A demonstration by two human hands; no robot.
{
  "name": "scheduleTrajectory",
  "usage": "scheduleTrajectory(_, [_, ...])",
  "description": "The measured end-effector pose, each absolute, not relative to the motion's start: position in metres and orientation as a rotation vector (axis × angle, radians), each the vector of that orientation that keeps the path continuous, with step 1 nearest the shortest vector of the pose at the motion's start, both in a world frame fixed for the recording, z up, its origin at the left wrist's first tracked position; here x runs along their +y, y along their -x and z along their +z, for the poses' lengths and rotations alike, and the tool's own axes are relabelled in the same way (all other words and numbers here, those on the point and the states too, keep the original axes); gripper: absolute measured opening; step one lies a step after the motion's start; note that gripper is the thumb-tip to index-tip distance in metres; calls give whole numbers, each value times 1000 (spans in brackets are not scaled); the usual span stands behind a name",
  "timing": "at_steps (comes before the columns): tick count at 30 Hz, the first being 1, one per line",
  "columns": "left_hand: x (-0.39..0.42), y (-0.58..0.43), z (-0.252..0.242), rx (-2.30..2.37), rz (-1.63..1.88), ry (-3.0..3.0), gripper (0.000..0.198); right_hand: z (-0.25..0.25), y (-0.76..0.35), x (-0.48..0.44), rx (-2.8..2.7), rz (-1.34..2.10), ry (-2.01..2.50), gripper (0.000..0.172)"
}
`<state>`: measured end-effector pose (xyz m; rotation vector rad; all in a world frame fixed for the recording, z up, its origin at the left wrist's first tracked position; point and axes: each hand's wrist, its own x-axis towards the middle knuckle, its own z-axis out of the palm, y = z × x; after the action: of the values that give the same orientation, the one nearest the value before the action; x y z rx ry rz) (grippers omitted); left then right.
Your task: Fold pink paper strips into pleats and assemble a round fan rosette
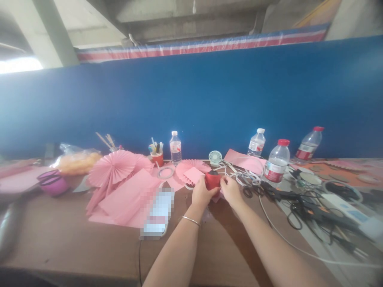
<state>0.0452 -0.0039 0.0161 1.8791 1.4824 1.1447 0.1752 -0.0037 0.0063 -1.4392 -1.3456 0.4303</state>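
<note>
My left hand (pixel 202 192) is wrapped around a small red rounded object with a dark top (pixel 212 180), held just above the table. What kind of thing it is, I cannot make out. At its right side my right hand (pixel 229 189) is closed in a pinch, and whatever lies between those fingertips is too small to tell. Behind the hands lie a pink pleated paper fan (pixel 185 169) and a pale mini fan (pixel 214 158). A phone (pixel 158 213) with a blurred screen rests left of my left forearm.
Pink paper sheets (pixel 125 203) and a large pleated fan (pixel 112 169) cover the left. Water bottles (pixel 176 148) stand along the blue partition (pixel 191 95). Tangled black cables (pixel 302 203) and a white cord (pixel 287 241) spread over the right. A purple basket (pixel 54 183) sits far left.
</note>
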Motion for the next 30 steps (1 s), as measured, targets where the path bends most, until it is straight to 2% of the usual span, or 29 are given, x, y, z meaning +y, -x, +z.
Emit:
scheduleTrajectory(7, [-7,-45,18,1455,1144,-1865,58,14,-185,-1,-1148,410,1372,22])
scheduleTrajectory(15, [8,-38,11,1379,1369,-1500,49,10,-186,10,-709,803,861,18])
scheduleTrajectory(19, [14,-35,11,1129,1470,-1277,45,10,-185,7,-675,836,849,21])
scheduleTrajectory(23, [18,-36,8,921,1475,-1042,48,10,-183,4,-700,903,831,25])
scheduleTrajectory(30, [28,-34,4,771,1435,-557,43,5,-181,5,-725,863,904,21])
